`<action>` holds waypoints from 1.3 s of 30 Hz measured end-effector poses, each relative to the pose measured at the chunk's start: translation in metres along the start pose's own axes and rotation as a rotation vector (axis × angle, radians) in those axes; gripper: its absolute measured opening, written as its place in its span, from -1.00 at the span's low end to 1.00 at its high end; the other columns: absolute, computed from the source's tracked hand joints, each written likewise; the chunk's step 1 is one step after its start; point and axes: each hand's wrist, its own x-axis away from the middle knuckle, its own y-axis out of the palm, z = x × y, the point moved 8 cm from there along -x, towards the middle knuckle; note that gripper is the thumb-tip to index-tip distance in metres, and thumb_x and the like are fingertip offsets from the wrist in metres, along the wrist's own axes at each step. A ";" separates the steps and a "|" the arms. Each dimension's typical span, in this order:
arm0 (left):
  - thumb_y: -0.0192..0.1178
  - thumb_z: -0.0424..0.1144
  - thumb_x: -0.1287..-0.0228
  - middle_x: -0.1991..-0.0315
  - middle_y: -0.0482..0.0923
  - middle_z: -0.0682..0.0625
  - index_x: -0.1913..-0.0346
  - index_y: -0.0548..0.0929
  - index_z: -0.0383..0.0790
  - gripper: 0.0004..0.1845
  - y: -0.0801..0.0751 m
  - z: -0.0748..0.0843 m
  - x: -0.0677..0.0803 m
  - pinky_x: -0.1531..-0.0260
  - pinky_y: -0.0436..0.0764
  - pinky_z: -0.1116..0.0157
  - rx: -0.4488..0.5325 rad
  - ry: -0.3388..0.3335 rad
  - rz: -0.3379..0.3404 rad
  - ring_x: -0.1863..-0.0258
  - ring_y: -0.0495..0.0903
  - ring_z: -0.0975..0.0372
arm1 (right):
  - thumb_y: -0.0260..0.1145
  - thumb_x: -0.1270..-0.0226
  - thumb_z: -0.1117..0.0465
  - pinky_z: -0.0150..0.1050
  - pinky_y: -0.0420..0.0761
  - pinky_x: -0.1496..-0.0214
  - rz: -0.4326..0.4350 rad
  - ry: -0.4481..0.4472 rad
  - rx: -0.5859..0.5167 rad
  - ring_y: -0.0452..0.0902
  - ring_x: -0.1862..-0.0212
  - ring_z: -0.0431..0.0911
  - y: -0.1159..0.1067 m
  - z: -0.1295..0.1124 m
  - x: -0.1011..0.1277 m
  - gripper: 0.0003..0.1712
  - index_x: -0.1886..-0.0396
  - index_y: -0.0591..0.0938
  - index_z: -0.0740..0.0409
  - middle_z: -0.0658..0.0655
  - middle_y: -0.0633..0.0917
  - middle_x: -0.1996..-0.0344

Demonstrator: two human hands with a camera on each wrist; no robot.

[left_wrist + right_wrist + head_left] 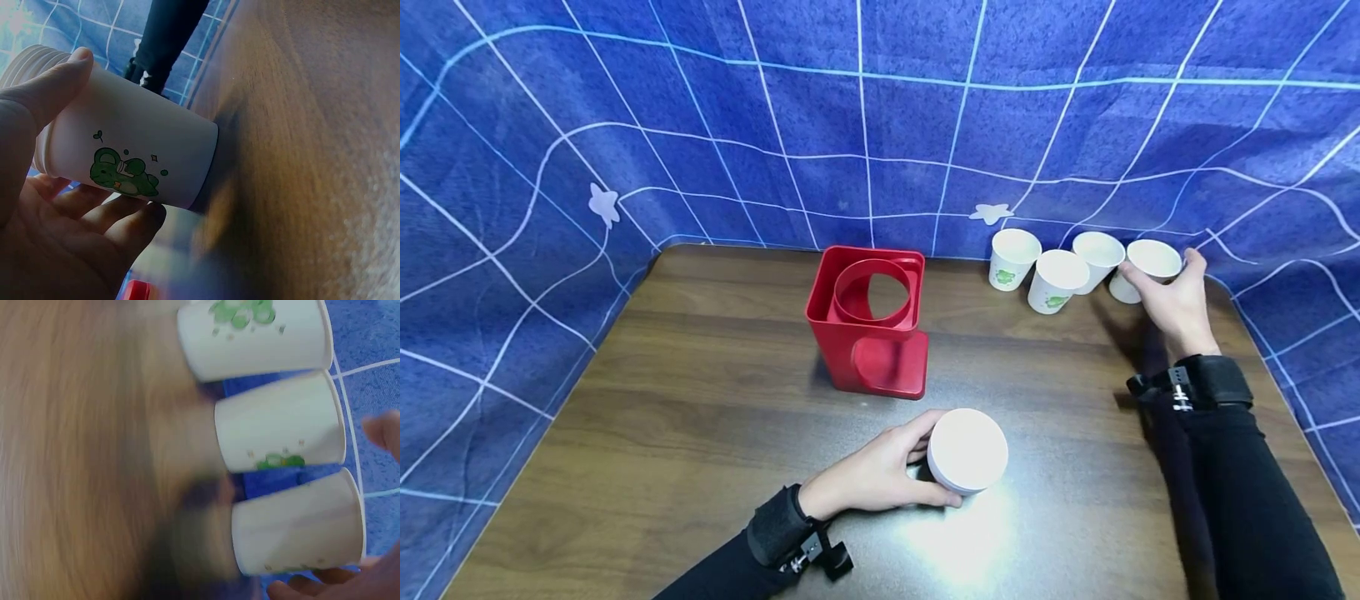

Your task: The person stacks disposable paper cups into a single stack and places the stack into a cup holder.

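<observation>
At front | left hand (pixel 886 468) grips cup stack (pixel 967 450) | right hand (pixel 1177 307) spread around rightmost cup (pixel 1152 257)

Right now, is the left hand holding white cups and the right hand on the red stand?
Not quite. The right hand isn't on the red stand; the head view shows it at the rightmost cup near the blue cloth. The left hand is holding white cups, just as you said.
</observation>
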 end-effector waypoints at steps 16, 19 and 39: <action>0.61 -0.24 -0.07 -0.30 0.52 0.12 -0.42 0.35 0.17 -0.12 0.000 -0.002 0.002 -0.32 0.52 0.41 0.022 -0.023 0.009 -0.27 0.56 0.35 | 0.41 -0.33 -0.06 -0.42 0.35 -0.44 0.137 0.019 -0.100 0.31 -0.39 -0.16 0.006 0.003 -0.006 0.01 -0.57 0.06 0.13 0.07 0.32 -0.42; 0.61 -0.24 -0.08 -0.30 0.52 0.12 -0.41 0.36 0.17 -0.13 0.000 -0.001 0.001 -0.32 0.52 0.42 0.016 -0.024 0.005 -0.27 0.56 0.36 | 0.41 -0.32 -0.05 -0.42 0.35 -0.44 0.149 0.012 -0.103 0.31 -0.39 -0.17 0.002 0.002 0.000 0.00 -0.56 0.08 0.12 0.07 0.32 -0.42; 0.60 -0.23 -0.08 -0.31 0.53 0.10 -0.42 0.36 0.13 -0.13 0.000 0.000 -0.001 -0.32 0.52 0.41 -0.007 -0.006 -0.002 -0.27 0.56 0.35 | 0.42 -0.27 0.08 -0.49 0.36 -0.13 0.223 -0.086 -0.100 0.37 -0.10 -0.35 -0.032 -0.031 0.081 -0.25 -0.39 0.29 -0.08 -0.29 0.40 -0.03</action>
